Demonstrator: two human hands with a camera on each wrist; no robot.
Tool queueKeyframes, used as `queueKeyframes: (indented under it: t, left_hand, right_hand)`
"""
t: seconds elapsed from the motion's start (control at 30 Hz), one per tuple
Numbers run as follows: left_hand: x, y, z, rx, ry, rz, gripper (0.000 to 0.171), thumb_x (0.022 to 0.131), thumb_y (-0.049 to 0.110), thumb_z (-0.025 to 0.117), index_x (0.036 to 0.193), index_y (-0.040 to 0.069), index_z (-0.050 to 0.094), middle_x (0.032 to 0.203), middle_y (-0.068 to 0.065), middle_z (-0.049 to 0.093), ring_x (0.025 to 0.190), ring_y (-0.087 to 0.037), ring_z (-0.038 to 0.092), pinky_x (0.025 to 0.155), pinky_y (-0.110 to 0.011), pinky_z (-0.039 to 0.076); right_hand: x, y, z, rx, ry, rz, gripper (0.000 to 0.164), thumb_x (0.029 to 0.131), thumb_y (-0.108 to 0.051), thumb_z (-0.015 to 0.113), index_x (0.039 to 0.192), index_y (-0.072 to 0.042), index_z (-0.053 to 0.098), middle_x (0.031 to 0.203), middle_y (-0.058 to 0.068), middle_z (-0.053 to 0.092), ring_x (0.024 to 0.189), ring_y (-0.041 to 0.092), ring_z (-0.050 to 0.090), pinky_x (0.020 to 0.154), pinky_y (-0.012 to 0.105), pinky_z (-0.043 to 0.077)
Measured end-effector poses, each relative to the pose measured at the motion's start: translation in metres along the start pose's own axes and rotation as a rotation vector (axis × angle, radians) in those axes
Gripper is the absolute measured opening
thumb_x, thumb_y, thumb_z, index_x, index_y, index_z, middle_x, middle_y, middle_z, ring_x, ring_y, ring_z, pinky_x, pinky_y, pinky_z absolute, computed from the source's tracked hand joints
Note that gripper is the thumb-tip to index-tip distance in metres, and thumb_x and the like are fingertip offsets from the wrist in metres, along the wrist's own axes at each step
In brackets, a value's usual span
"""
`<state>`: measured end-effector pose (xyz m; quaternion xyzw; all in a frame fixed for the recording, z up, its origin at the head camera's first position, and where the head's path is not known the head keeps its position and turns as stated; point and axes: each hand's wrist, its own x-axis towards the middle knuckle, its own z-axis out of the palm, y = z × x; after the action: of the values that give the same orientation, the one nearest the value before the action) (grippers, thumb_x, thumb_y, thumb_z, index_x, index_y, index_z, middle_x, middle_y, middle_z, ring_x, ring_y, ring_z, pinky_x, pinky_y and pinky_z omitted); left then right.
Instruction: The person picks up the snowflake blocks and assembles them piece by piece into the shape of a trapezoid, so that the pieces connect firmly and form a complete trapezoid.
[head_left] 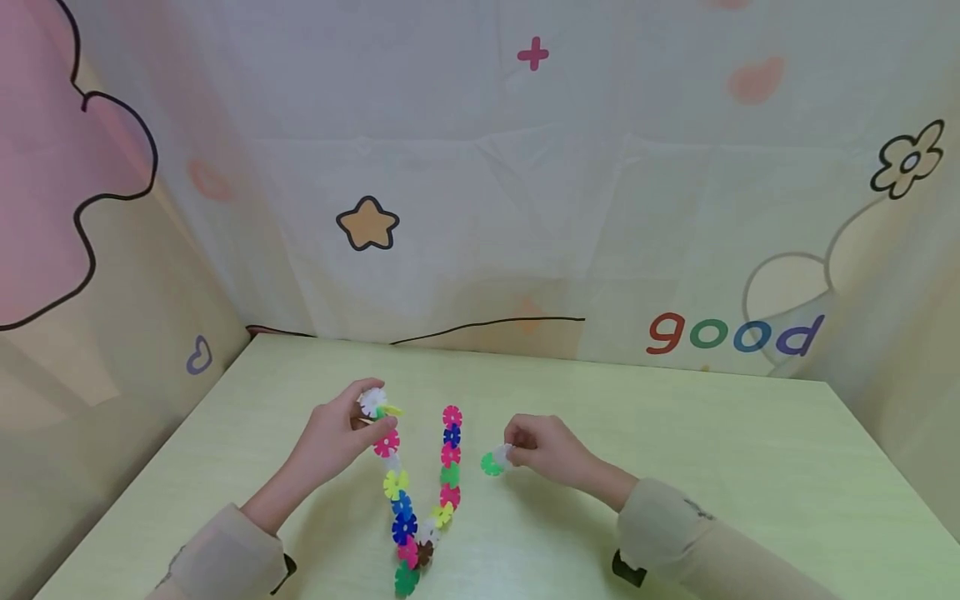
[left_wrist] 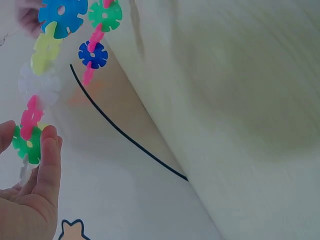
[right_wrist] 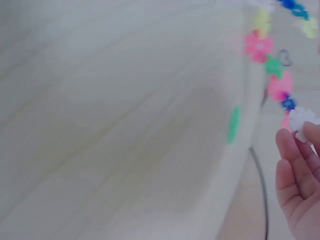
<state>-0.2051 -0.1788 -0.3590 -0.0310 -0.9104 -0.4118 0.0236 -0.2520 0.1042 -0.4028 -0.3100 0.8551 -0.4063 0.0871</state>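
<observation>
A chain of colourful notched snowflake discs (head_left: pixel 404 527) hangs in a U shape over the table. At its left end, my left hand (head_left: pixel 348 427) pinches a green disc (left_wrist: pixel 30 144) between thumb and fingers, with a white disc (head_left: pixel 372 402) beside it. The chain's other end, a pink disc (head_left: pixel 452 416), points away from me. To the right of it, my right hand (head_left: pixel 551 450) pinches a single white disc (right_wrist: pixel 301 120). A loose green disc (head_left: pixel 491 464) overlaps that white one in the head view, but appears apart from it, blurred, in the right wrist view.
The pale table (head_left: pixel 712 483) stretches out on both sides of the chain. A printed fabric backdrop (head_left: pixel 465 208) rises along the table's back edge and sides.
</observation>
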Motion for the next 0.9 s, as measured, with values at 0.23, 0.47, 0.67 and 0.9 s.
queueKeyframes:
  t: [0.23, 0.47, 0.67, 0.9]
  left_hand:
    - [-0.006, 0.007, 0.013, -0.041, -0.004, 0.006, 0.056, 0.078, 0.031, 0.066, 0.127, 0.018, 0.042, 0.071, 0.0, 0.059, 0.061, -0.016, 0.052, 0.048, -0.024, 0.04]
    - [-0.01, 0.014, 0.02, -0.077, -0.006, 0.023, 0.055, 0.077, 0.029, 0.067, 0.126, 0.019, 0.044, 0.069, 0.001, 0.06, 0.061, -0.015, 0.054, 0.049, -0.023, 0.042]
    - [-0.014, 0.019, 0.023, -0.102, -0.011, 0.049, 0.054, 0.077, 0.028, 0.068, 0.124, 0.019, 0.045, 0.071, 0.001, 0.061, 0.061, -0.01, 0.056, 0.05, -0.023, 0.044]
    - [-0.017, 0.023, 0.025, -0.092, -0.011, 0.095, 0.054, 0.076, 0.03, 0.068, 0.123, 0.017, 0.046, 0.065, 0.002, 0.058, 0.058, -0.009, 0.054, 0.047, -0.023, 0.041]
  right_hand:
    - [0.005, -0.024, 0.006, 0.203, 0.044, 0.02, 0.007, 0.082, -0.006, 0.06, 0.087, -0.003, 0.056, 0.082, 0.01, 0.061, 0.071, 0.018, 0.063, 0.067, 0.021, 0.051]
    - [0.01, -0.039, 0.014, 0.341, 0.022, 0.037, 0.013, 0.083, -0.008, 0.06, 0.092, 0.0, 0.055, 0.084, 0.015, 0.062, 0.074, 0.023, 0.063, 0.07, 0.034, 0.053]
    - [0.014, -0.049, 0.018, 0.456, -0.006, 0.064, 0.017, 0.084, -0.007, 0.058, 0.096, 0.004, 0.052, 0.087, 0.018, 0.062, 0.074, 0.021, 0.065, 0.074, 0.039, 0.051]
    - [0.02, -0.05, 0.023, 0.481, -0.003, 0.068, 0.018, 0.085, -0.008, 0.057, 0.096, 0.005, 0.051, 0.085, 0.02, 0.061, 0.073, 0.019, 0.066, 0.074, 0.039, 0.051]
